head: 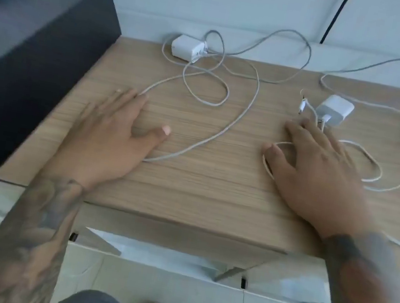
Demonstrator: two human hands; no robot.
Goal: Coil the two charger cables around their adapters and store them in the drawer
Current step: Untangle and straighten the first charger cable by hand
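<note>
Tangle risk: your 2 cables lie in loose loops that cross near the far adapter (185, 48); pull 1 end hard and it may drag the other along or knot.
Slip risk: the near adapter (335, 111) sits just beyond your right hand (315, 168); tugging its cable could pull it off the table (201, 183).
Left hand (114, 131): flat, fingers spread, resting on the left cable (223, 134), gripping nothing.
Right hand: flat, fingers spread over the right cable (375, 170), pinching nothing.
Look of the chargers: 2 white blocks with thin pale cords, fully uncoiled on the tabletop.
Drawer: you cannot tell where it is from here.
</note>
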